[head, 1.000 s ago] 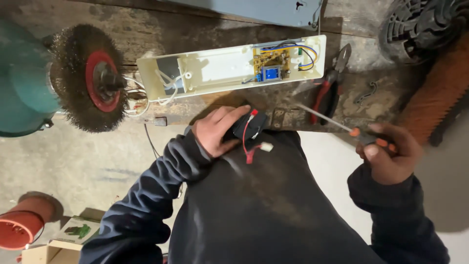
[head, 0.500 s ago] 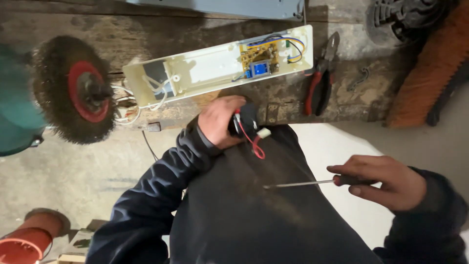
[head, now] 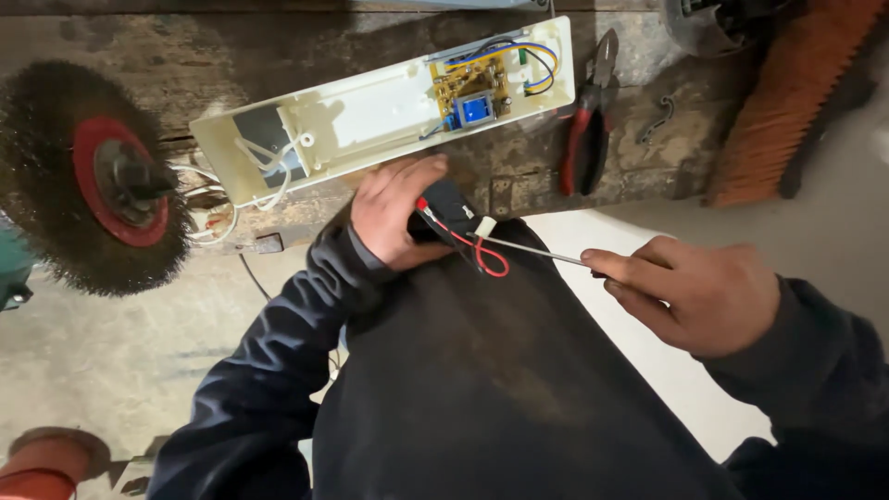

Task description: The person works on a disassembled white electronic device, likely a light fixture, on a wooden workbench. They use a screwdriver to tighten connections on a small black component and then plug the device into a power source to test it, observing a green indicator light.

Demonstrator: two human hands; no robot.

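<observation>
surface: rough dark wood across the top, carrying everything but what the hands hold.
wire wheel: round, bristly, red hub, at 9 o'clock from the housing, off the surface's left end.
brush: orange bristles, far at 2 o'clock, well apart from the work.
housing: long cream shell lying open and tilted, circuit board at its right end, loose white leads at the left.
pliers: red-handled, just at 3 o'clock of the housing.
left hand: grip curled tight round a small black block, held against the lap just at 6 o'clock of the housing; red wires loop off it to a white plug.
right hand: grip pinched round a screwdriver, handle hidden in the palm, shaft pointing to 9 o'clock, tip at the plug.
doing it well: I'd say brace the block firmly, keep the tip square on the plug and press gently, so it doesn't slip into the fingers or nick the wires.
</observation>
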